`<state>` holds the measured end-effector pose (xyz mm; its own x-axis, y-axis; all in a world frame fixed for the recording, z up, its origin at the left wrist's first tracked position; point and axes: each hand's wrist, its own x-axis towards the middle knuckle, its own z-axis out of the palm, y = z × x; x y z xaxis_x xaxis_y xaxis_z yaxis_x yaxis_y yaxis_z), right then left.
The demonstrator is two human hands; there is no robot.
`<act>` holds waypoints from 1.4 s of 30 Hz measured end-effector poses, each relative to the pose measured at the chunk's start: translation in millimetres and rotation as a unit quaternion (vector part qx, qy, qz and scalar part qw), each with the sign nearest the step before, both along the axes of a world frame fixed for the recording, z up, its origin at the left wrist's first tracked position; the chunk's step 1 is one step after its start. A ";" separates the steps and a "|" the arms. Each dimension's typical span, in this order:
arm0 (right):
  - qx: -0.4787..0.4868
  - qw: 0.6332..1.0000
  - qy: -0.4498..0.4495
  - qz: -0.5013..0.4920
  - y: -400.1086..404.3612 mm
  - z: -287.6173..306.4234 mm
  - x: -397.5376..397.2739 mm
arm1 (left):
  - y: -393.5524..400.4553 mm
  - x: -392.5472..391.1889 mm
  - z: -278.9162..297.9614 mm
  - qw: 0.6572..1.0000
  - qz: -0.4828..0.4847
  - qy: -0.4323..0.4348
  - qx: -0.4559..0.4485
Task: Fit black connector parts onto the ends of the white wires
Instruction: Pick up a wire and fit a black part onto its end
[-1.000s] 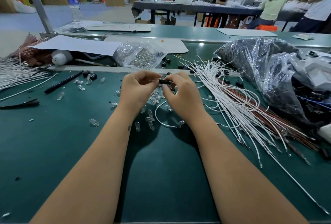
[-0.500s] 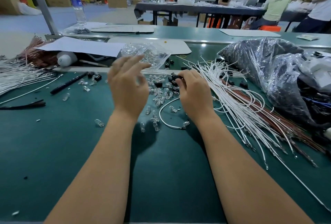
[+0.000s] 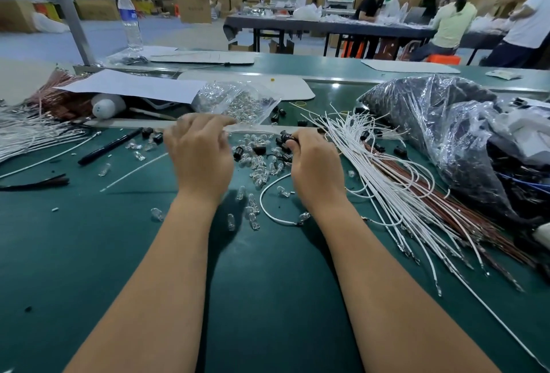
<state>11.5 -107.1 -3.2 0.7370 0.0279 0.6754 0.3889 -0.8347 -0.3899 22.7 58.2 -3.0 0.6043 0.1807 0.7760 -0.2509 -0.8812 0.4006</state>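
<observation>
Right hand (image 3: 315, 164) has its fingers clamped on a black connector (image 3: 288, 138) over the bench (image 3: 268, 298); left hand (image 3: 202, 152) hovers, fingers spread. Big pile of white wires (image 3: 387, 182) looks unfitted, so lots left.

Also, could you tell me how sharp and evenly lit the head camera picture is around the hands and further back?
Head view: the left hand shows motion blur at its fingertips, while the right hand pinching a black connector looks sharper; soft shadows lie under both forearms on the green table; glare glints off the plastic bag; the people behind are blurred, and the wide lens bends the edges.
</observation>
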 end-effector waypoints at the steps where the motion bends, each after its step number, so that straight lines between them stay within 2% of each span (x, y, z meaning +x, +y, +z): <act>1: 0.005 1.000 0.008 0.012 0.2 -0.3 0.0 | -7.9 -0.4 0.5 0.998 -0.048 -0.012 0.034; 4: 0.009 0.999 0.038 0.037 -0.2 -1.1 1.2 | -25.5 0.8 0.8 0.988 -0.136 0.007 0.078; 6: -0.009 0.999 0.040 0.020 -2.1 -2.6 2.5 | -24.0 4.6 -1.2 0.992 -0.092 0.023 0.078; 9: -0.021 0.999 0.035 -0.006 -5.3 -3.6 4.1 | -9.1 7.9 -5.7 0.997 0.023 0.070 0.028; 11: -0.010 0.999 0.046 0.009 -4.6 -3.6 4.7 | -4.3 9.4 -7.9 0.994 0.037 0.102 0.012; 16: 0.019 0.996 0.065 0.050 -1.7 -5.5 5.9 | -22.4 8.1 -5.0 0.985 -0.142 0.084 0.040; 19: 0.034 0.994 0.073 0.069 -1.6 -7.8 6.8 | -31.1 3.3 -3.9 0.965 -0.232 0.109 -0.050; 22: 0.069 0.993 0.051 0.080 -2.4 -7.1 7.1 | -29.9 4.0 -3.6 0.950 -0.242 0.141 -0.141; 25: 0.109 0.991 0.013 0.071 -4.1 -5.0 5.5 | -27.0 5.6 -3.4 0.938 -0.238 0.164 -0.192; 30: 0.143 0.987 -0.017 0.071 -7.9 -2.9 5.0 | -24.1 6.1 -1.7 0.924 -0.247 0.172 -0.237; 37: 0.141 0.985 -0.053 0.083 -7.2 -3.2 5.0 | -22.2 3.2 0.2 0.902 -0.281 0.193 -0.264; 42: 0.151 0.984 -0.023 0.096 -7.2 -4.7 5.2 | -23.6 0.3 3.8 0.889 -0.294 0.194 -0.292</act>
<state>16.7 -114.3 -7.9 0.7056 -0.0433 0.7073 0.5518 -0.5927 -0.5867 23.0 34.6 0.8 0.9297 0.0488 0.3652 -0.3416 -0.2573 0.9040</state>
